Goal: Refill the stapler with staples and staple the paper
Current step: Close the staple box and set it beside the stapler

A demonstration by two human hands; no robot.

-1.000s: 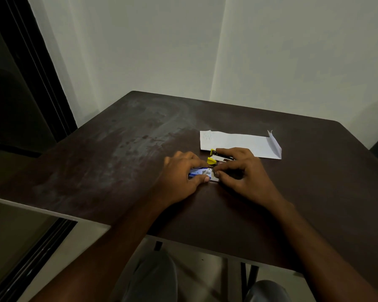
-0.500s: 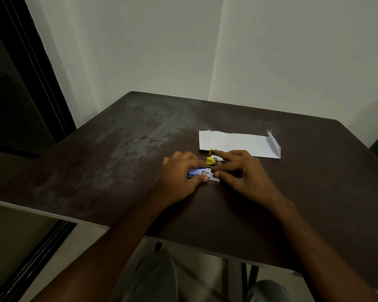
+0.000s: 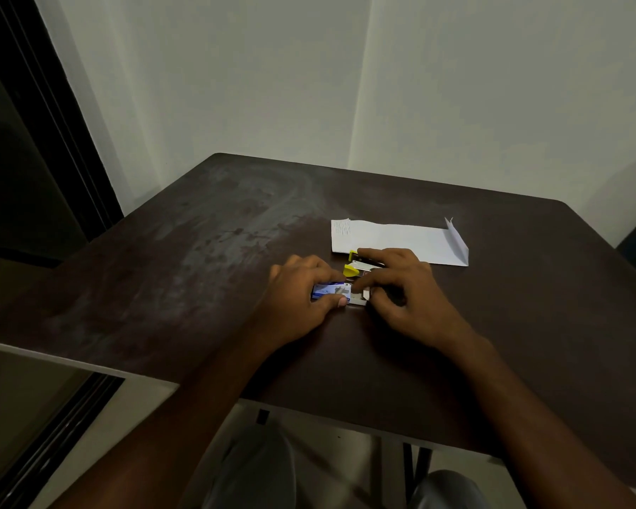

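Door frame (image 3: 63, 141), dark and slanting, edges your far left, with the pale wall (image 3: 272, 86) beside it and the dark brown table (image 3: 199, 270) filling the middle of your view. Your left hand (image 3: 298, 292) rests on the tabletop near the centre. Its thumb and curled fingers pinch the blue staple box (image 3: 329, 290) by its long sides, and the box lies flat on the table. From the box's right end a white inner tray (image 3: 358, 298) sticks out a little. Your right hand (image 3: 412, 292) meets it there: thumb and forefinger are curled in and nip the tray's end, while the other fingers reach over the stapler (image 3: 364, 265). Whether any staples sit between those fingertips cannot be told from this view. The stapler, yellow and black with a metal strip showing, lies on the table just behind the box, mostly hidden under your right fingers, with only its left end visible. Just behind it, touching or nearly so, the white paper (image 3: 401, 240) lies flat, its right end folded up.
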